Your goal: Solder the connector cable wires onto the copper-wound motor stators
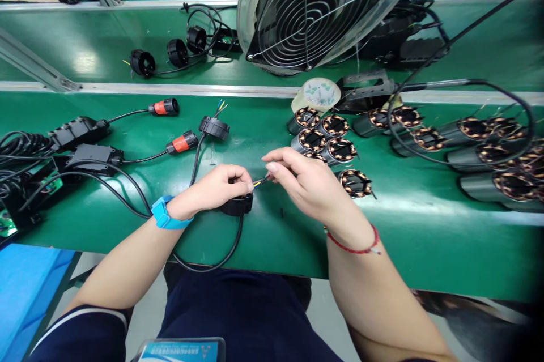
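My left hand (219, 186) is closed around a round black connector (237, 204) on a black cable (212, 263) that loops off the near edge of the green bench (272, 226). My right hand (304, 181) pinches the thin coloured wires (260, 182) sticking out of that connector. The cable's other end carries a second black round connector (214, 127) with bare coloured wire tips, lying further back on the bench.
Several copper-wound motor stators (329, 144) lie right of my hands, with more (488, 152) further right. Black power boxes with orange-tipped plugs (181, 143) sit left. A roll of tape (319, 94), a large fan (314, 11) and black motors (168, 56) lie behind.
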`<state>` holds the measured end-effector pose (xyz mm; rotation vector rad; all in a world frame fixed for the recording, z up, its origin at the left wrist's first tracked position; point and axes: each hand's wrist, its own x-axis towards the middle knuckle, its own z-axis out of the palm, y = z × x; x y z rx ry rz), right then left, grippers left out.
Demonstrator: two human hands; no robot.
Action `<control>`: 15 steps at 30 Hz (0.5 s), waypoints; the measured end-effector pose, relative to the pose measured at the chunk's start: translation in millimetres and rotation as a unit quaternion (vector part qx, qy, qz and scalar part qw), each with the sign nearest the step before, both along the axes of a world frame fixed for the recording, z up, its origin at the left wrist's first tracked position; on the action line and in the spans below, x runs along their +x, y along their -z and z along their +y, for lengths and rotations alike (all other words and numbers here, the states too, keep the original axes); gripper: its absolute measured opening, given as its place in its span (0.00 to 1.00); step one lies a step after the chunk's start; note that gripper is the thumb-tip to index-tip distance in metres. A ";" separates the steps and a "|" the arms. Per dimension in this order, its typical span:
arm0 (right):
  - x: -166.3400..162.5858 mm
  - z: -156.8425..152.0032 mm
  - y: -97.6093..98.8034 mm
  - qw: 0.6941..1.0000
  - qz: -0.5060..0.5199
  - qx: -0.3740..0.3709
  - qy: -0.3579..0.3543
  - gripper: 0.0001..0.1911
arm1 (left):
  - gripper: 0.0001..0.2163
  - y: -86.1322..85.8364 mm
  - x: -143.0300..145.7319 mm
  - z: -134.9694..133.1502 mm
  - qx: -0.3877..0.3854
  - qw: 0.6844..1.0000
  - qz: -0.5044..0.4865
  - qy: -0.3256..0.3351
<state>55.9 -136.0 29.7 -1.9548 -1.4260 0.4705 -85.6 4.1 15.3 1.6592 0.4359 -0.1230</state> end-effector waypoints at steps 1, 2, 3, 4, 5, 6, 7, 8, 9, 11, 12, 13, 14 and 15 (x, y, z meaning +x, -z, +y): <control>0.7 -0.2 -0.2 1.000 0.004 0.011 0.004 0.09 | 0.05 0.0 0.1 0.2 0.000 1.000 0.000 -0.004; 1.4 -0.3 -0.5 1.000 0.004 0.018 0.001 0.08 | 0.05 0.1 0.1 0.4 0.000 1.000 0.000 -0.008; 2.0 -0.3 -0.9 1.000 0.001 0.021 -0.009 0.06 | 0.06 0.3 0.2 0.6 0.001 1.000 -0.001 -0.011; 2.5 -0.1 -1.5 1.000 -0.005 0.019 -0.020 0.04 | 0.06 0.7 0.2 0.8 0.003 1.000 0.000 -0.013; 2.9 0.1 -2.1 0.999 -0.011 0.015 -0.031 0.04 | 0.06 1.0 0.2 1.1 0.006 1.000 0.001 -0.015; 3.1 0.3 -2.7 0.999 -0.012 0.010 -0.038 0.05 | 0.06 1.4 0.1 1.3 0.010 1.000 0.002 -0.017; 3.2 0.4 -3.3 0.999 -0.008 0.006 -0.041 0.06 | 0.07 1.7 0.0 1.6 0.014 1.000 0.002 -0.020; 3.2 0.6 -3.9 0.999 0.000 0.002 -0.043 0.06 | 0.07 2.0 -0.2 2.0 0.018 1.000 0.001 -0.022; 3.0 0.6 -4.2 0.999 0.010 -0.004 -0.044 0.06 | 0.08 2.2 -0.5 2.4 0.021 1.000 0.000 -0.023; 2.1 0.6 -4.5 0.998 0.021 -0.016 -0.053 0.06 | 0.08 2.3 -1.1 3.1 0.024 0.999 -0.003 -0.022; 1.4 0.7 -4.4 0.998 0.020 -0.023 -0.055 0.06 | 0.09 2.4 -1.4 3.5 0.026 0.999 -0.004 -0.020; 0.5 0.9 -4.3 0.998 0.018 -0.030 -0.053 0.06 | 0.09 2.5 -1.7 3.7 0.028 0.999 -0.005 -0.018; -0.5 1.2 -4.1 0.998 0.015 -0.035 -0.048 0.05 | 0.09 2.8 -2.0 3.9 0.028 0.999 -0.008 -0.016; -1.7 1.6 -3.8 0.998 0.012 -0.038 -0.038 0.05 | 0.09 3.1 -2.3 4.0 0.029 0.999 -0.011 -0.014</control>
